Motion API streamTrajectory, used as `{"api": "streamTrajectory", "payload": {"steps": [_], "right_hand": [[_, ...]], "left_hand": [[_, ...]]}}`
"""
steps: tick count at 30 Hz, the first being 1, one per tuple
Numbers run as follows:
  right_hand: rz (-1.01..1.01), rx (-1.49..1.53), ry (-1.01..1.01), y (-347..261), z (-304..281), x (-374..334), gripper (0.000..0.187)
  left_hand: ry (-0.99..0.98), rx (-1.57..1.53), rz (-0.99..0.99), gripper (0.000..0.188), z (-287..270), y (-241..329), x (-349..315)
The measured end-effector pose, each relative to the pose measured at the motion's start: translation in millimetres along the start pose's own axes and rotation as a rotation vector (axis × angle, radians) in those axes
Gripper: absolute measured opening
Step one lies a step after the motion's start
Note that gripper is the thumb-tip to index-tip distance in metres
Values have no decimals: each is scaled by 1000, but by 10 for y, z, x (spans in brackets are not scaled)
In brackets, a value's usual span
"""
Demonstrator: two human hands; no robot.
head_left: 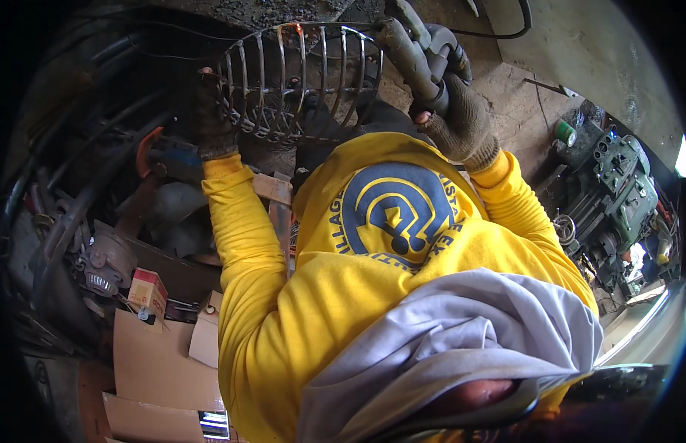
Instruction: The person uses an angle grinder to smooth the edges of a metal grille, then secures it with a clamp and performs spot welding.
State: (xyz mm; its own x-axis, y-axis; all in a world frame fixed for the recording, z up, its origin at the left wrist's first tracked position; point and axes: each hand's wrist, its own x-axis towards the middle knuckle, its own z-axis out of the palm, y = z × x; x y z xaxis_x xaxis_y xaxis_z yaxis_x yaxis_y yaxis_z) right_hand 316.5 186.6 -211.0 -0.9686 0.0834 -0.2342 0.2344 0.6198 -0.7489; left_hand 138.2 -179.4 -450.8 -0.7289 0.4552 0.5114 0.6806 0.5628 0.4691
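Observation:
A round open basket of metal bars [324, 63] is held out at the top middle of the head view. One spot on its far rim glows orange. My left hand [216, 114], in a dark fingerless glove, is closed at the basket's left side; deep shadow hides most of its fingers. To the right of the basket, my right hand [465, 122], in a brown knitted glove with bare fingertips, is closed around a thick grey clamp-like tool [411, 63]. The tool resembles a welding electrode holder, and its front end is beside the basket's right rim.
At the right stands a greenish machine [623, 184] with a small handwheel, near a green can [564, 133]. Cardboard [162, 362] and a small red-and-tan box [147, 290] lie at the lower left. Curved dark bars [70, 229] crowd the left side. A black cable [498, 35] loops at the top right.

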Motion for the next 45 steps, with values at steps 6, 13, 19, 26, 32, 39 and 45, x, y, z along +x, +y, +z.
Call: {"api": "streamTrajectory", "payload": {"steps": [6,13,19,26,32,39,45], "right_hand": [[-60,4,128,27,63,24,50],[-52,72,83,37,77,19,48],[-124,-140,-55,166,132,56,47],[159,420,-7,126,43,-13,56],[156,261,94,150,84,-8,55],[-28,-87,163,52,-21,154,54],[-189,-323,109,-78,-78,287,50]], "left_hand": [[-49,-119,-40,42,-123,94,86],[-72,5,-132,39,66,-138,-139],[-102,109,-44,40,-320,394,106],[-139,42,-124,42,-250,325,77],[-175,-14,-171,45,-225,295,116],[-237,-47,-247,48,-212,211,156],[-346,172,-148,49,-304,310,239]]}}
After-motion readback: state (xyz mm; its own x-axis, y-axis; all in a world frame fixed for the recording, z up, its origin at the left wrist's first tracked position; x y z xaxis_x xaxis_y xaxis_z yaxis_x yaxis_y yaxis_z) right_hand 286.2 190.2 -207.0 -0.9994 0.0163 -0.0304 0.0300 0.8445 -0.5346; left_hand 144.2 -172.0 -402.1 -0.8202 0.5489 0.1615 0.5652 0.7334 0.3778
